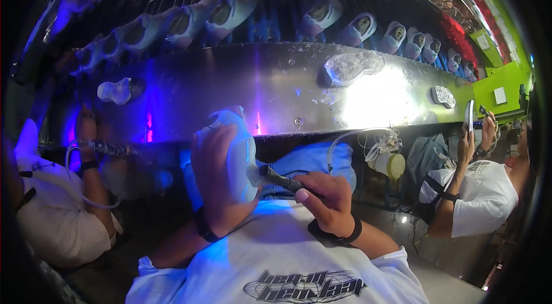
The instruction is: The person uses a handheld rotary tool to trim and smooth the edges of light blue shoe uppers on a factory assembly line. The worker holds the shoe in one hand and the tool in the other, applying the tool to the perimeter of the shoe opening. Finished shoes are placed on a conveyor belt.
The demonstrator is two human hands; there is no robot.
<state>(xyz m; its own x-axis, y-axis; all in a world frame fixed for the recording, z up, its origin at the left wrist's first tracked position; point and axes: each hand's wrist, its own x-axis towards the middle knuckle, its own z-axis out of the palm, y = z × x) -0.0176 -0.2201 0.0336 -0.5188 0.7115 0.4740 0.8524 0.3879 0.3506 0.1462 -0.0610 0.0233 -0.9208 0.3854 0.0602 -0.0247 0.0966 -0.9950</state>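
Note:
My left hand [214, 172] is wrapped round a pale shoe [241, 157], holding it up in front of my chest. Bluish light falls on the shoe, and a bright blue line runs along its side. Closed round the dark handle of a brush [282, 179] is my right hand [330, 200]. The brush's pale bristle end is at the lower side of the shoe and seems to touch it. My left fingers are smeared by motion and partly hide the shoe.
Beyond my hands runs a metal bench [230, 85] with a large whitish shoe sole [353, 68], a smaller sole [444, 97] and a white shoe part [115, 91]. Several shoes [230, 14] stand along its far side. Co-workers sit at left [63, 212] and right [483, 195]. A pale cup [391, 165] hangs by the bench.

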